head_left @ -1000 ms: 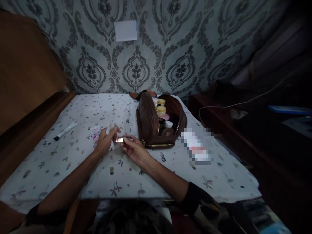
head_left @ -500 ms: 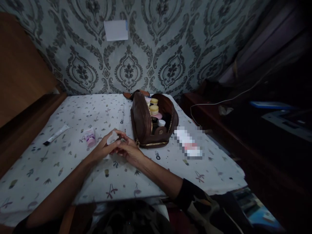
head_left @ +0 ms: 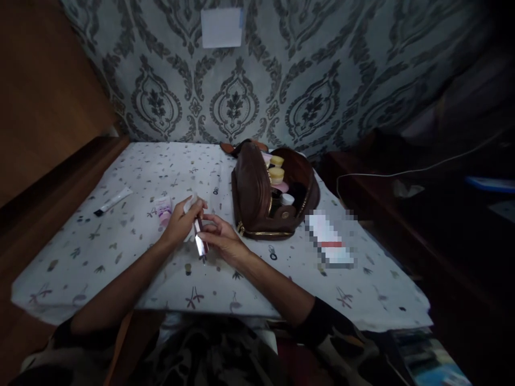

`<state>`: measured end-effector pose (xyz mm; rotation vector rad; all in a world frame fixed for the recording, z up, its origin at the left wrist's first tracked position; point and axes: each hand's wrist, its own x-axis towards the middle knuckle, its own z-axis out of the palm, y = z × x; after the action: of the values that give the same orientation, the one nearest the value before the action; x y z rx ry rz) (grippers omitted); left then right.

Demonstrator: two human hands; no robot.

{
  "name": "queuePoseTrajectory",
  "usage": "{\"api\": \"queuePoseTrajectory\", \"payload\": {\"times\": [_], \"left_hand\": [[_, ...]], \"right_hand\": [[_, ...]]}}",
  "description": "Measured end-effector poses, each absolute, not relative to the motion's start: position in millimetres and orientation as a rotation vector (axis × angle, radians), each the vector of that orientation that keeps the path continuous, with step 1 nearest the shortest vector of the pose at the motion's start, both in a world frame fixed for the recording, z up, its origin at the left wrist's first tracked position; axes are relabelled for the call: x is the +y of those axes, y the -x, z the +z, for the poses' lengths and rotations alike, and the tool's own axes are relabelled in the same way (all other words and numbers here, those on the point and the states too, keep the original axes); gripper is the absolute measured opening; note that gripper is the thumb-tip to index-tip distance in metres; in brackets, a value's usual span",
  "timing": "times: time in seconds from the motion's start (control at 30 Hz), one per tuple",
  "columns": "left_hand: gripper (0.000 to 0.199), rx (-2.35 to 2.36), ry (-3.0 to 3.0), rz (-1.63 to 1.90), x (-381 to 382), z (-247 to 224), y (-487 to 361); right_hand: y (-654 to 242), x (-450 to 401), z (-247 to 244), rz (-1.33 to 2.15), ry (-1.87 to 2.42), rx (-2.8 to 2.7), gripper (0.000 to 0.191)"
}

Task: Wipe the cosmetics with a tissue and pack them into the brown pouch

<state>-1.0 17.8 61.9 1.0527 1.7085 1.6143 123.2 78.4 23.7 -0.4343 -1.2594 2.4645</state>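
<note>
My left hand (head_left: 179, 221) is closed around a crumpled white tissue (head_left: 190, 203) and the upper end of a slim, shiny pinkish metallic tube (head_left: 200, 242). The tube's lower end points toward me and ends in a dark tip. From the right, my right hand (head_left: 226, 242) has its thumb against the tube, with the fingers curled beside it. Just beyond my left hand is a small white and purple squeeze tube (head_left: 163, 210). To the right of both hands, a brown zippered toiletry bag (head_left: 253, 187) lies open, showing yellow-lidded jars (head_left: 276, 175) and a white cap (head_left: 287, 199).
A thin white tube with a black cap (head_left: 113, 201) lies at the left of the patterned tablecloth (head_left: 132, 257). Right of the bag is a pixelated pale item (head_left: 328, 236). A wooden panel (head_left: 48, 96) borders the left side, and a white cable (head_left: 386, 174) runs along the right.
The shiny tube now shows between my hands, where earlier they were pressed together around the tissue. My hands have come slightly apart. The camera view has shifted, moving the scene to the right.
</note>
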Motion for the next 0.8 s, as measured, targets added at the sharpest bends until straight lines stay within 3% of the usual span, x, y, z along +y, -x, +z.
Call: {"api": "queuePoseTrajectory", "payload": {"times": [0.2,0.47,0.8], "left_hand": [[0.05,1.652,-1.001,1.602,18,56,3],[0.057,1.576,-1.211,1.451,14,49,-5],[0.066,1.657,-1.185,1.468,16,49,-4]], "right_hand": [[-121,80,21,2.327,0.418,-1.242,0.068],[-123,84,26,2.133,0.437,-1.229,0.057],[-121,84,22,2.146,0.468,-1.117,0.055]]}}
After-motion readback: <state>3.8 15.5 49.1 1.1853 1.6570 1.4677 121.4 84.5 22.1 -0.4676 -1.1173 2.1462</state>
